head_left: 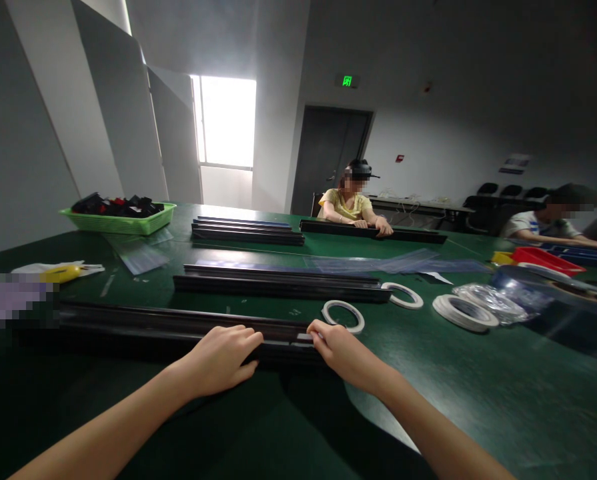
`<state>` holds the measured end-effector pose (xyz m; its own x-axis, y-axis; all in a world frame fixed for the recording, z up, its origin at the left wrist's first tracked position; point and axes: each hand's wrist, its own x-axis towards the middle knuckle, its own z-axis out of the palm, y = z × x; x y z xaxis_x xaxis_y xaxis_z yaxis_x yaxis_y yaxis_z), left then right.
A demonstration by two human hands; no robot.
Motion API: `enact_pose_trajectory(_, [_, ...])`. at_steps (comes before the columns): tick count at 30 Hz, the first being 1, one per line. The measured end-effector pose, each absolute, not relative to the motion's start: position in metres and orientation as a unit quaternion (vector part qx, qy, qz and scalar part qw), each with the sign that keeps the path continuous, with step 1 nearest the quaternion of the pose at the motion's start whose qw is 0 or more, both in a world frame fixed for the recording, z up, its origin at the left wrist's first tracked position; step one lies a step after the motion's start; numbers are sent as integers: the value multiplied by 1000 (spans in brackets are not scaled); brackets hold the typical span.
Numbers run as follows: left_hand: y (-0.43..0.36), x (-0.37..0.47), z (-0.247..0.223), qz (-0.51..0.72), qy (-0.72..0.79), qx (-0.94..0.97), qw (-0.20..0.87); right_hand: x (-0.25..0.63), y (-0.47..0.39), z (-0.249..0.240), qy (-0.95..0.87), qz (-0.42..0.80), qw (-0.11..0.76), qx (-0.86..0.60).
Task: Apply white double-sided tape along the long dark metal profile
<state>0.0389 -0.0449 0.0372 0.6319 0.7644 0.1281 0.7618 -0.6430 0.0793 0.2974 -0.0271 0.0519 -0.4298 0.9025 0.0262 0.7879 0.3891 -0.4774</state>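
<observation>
- a long black channel profile [143,327] lies lengthwise across the near part of the green surface [553,407], its right end between the wearer's hands, as i watch remotely through the head camera.
- the left hand [228,357] is half-curled over the profile's near wall, thumb spread below the fingers; i cannot tell how tightly it presses.
- the right hand [345,353] is drawn narrow, thumb and fingertips pinched on a small pale strip [305,337] at the profile's right end.
- i judge the profile stiff and fairly light for its length, though its reach leftward would make it swing if lifted by one end alone.
- its smooth, faintly shiny walls look slippery to me, and the rims may be hard on the fingers; i would take hold of both walls near the middle, or steady the near wall as the left hand is placed.
- the pale strip seems thin and soft, easily creased, so i would favor a light fingertip pinch at its end.
- a white tape roll [341,303] lies just beyond the right hand, near a second black profile [278,288].
</observation>
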Motion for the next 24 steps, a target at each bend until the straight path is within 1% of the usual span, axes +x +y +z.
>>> enact_pose_trajectory(24, [-43,39,34,73,424,903,18,296,-27,54,-817,207,138,-520])
